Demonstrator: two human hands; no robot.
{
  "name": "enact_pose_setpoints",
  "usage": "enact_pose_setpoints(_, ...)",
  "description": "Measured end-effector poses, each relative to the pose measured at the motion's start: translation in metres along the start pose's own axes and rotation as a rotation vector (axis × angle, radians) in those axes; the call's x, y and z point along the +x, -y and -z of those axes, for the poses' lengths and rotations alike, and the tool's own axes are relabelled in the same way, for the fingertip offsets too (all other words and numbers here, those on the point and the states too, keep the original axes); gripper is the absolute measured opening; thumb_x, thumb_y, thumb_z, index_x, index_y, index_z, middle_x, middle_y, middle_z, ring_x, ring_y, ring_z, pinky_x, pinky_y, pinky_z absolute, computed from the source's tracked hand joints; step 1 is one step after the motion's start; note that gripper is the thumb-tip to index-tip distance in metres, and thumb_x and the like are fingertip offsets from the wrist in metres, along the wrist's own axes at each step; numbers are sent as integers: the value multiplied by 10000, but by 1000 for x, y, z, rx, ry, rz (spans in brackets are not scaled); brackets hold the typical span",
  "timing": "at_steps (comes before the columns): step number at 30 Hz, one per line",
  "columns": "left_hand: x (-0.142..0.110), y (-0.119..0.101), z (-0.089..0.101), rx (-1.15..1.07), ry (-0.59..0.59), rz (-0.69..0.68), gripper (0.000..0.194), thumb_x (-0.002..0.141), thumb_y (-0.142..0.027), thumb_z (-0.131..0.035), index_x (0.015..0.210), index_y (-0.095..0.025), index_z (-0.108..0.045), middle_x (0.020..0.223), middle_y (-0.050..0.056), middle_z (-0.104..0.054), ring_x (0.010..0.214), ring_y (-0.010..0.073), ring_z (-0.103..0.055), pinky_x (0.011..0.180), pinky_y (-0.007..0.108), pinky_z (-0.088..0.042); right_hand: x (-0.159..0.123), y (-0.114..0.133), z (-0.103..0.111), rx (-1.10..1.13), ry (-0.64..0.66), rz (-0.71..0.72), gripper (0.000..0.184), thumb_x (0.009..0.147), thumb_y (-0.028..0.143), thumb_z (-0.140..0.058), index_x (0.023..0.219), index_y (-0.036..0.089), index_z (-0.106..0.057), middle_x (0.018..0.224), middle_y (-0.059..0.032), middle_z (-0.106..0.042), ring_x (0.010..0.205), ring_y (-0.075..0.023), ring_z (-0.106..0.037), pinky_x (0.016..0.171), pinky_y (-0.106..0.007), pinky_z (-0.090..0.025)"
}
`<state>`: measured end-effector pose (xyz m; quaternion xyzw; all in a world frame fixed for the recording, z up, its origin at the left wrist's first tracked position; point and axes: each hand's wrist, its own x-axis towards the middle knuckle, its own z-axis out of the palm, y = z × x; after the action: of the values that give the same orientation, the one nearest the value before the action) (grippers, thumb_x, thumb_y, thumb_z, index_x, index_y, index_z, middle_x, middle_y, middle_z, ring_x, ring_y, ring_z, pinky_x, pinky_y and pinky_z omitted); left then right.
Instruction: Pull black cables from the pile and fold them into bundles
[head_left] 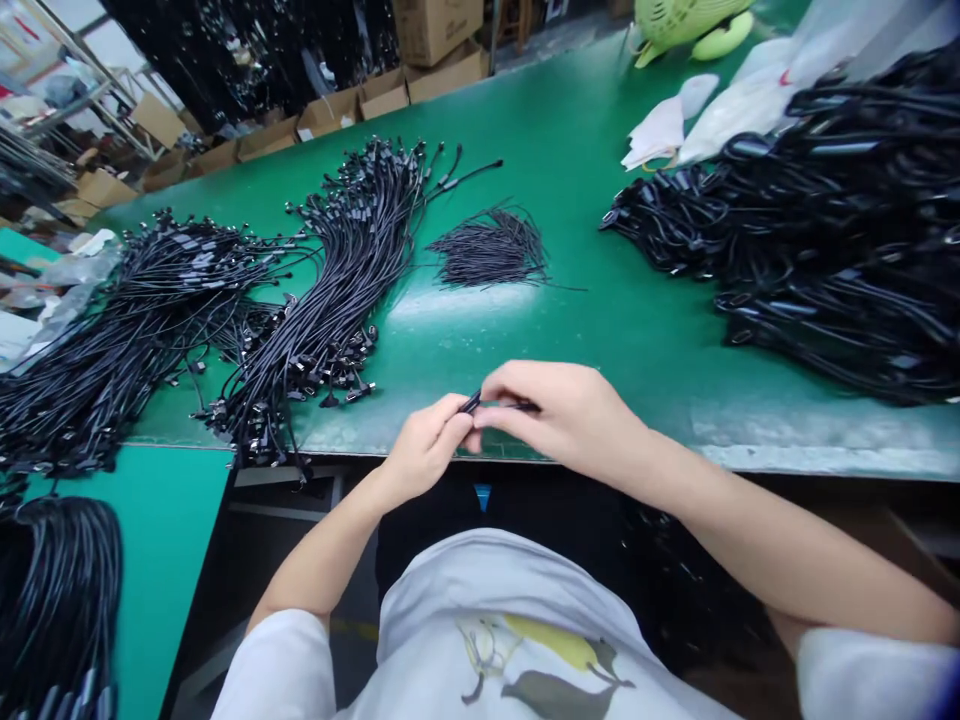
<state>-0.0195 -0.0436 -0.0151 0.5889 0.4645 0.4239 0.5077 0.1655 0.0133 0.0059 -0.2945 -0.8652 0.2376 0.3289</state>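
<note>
My left hand (431, 440) and my right hand (559, 405) meet just over the front edge of the green table. Between their fingertips is a short black cable (470, 403), pinched from both sides. Part of it shows again under my right fingers; most of it is hidden, so its ends cannot be made out. Ahead of my hands lies a small pile of thin black ties (491, 248). To the left of that, a long bundle of black cables with connectors (337, 265) stretches across the table.
Another heap of black cables (150, 310) lies further left, and looped cables (67, 560) hang over a lower green surface. A big pile of bagged black cables (840, 220) fills the right. White cloths (667, 125) and a yellow-green basket (682, 25) sit behind; cardboard boxes (330, 110) line the far edge.
</note>
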Motion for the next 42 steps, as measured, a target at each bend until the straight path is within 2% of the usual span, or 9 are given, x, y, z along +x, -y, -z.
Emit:
enact_pose_setpoints(5, 12, 1, -3, -604, -154, 104, 343, 878, -494, -597, 849, -153, -602, 546, -59, -431, 440, 56, -347, 453, 192, -291, 3, -24, -25, 708, -173, -338, 428, 862, 608, -556, 950, 190, -574, 846, -31, -605, 758, -145, -568, 679, -270, -448)
enact_pose_setpoints(10, 13, 17, -32, -710, -152, 192, 516, 878, -635, -484, 760, -147, -605, 597, -3, -520, 588, 116, -519, 677, 270, -459, 2, -17, -47, 1140, -306, -616, 445, 871, 572, -574, 684, 179, -480, 557, 76, -299, 461, -53, -220, 447, -215, -220)
enact_pose_setpoints(13, 5, 21, -37, -782, -178, 161, 488, 903, -617, -453, 715, -174, -534, 504, -66, -379, 484, 81, -411, 731, 280, -454, 3, -17, -36, 1421, -139, -707, 415, 806, 528, -680, 677, 169, -518, 558, 85, -276, 465, -43, -204, 456, -202, -275)
enact_pose_setpoints(16, -3, 21, -29, -762, -178, 133, 348, 918, -521, -518, 820, -187, -528, 526, -95, -364, 440, 54, -330, 741, 277, -442, -1, -16, -26, 1603, -39, -750, 354, 768, 476, -729, 686, 171, -570, 624, 45, -413, 556, -69, -416, 577, -230, -451)
enact_pose_setpoints(22, 3, 32, -29, -229, -150, 137, 386, 932, -560, -439, 828, -191, -477, 631, -50, -442, 541, 97, -441, 631, 268, -396, 1, 1, -41, 1452, -354, -572, 346, 726, 455, -769, 972, 226, -687, 1072, -47, -648, 1089, -213, -604, 890, -354, -536)
enact_pose_setpoints(27, 13, 38, -38, -89, -64, 35, 459, 936, -587, -387, 729, -187, -473, 773, 8, -492, 712, 132, -470, 717, 278, -407, 13, -5, -46, 1261, -580, -615, 309, 669, 394, -811, 804, 182, -631, 921, -20, -664, 790, -140, -656, 762, -304, -574)
enact_pose_setpoints(30, 12, 31, -40, -298, -86, -10, 475, 918, -575, -454, 664, -174, -468, 873, 40, -551, 790, 139, -498, 791, 280, -415, 14, -10, -39, 1274, -531, -637, 338, 675, 398, -801, 833, 191, -586, 719, 19, -629, 715, -130, -628, 699, -284, -571)
enact_pose_setpoints(35, 6, 16, -40, -651, -3, 179, 248, 902, -437, -582, 938, -192, -576, 499, -101, -402, 436, 60, -327, 798, 287, -456, 11, -12, -35, 1263, -472, -647, 339, 716, 418, -767, 846, 207, -536, 851, 18, -634, 838, -130, -651, 816, -298, -562)
enact_pose_setpoints(42, 9, 11, -25, -795, -217, 207, 320, 918, -460, -558, 831, -156, -606, 524, -95, -373, 438, 38, -340, 892, 302, -490, -5, -27, -52, 933, -192, -556, 228, 868, 369, -578, 1007, 200, -514, 1085, -42, -603, 871, -141, -651, 775, -316, -564)
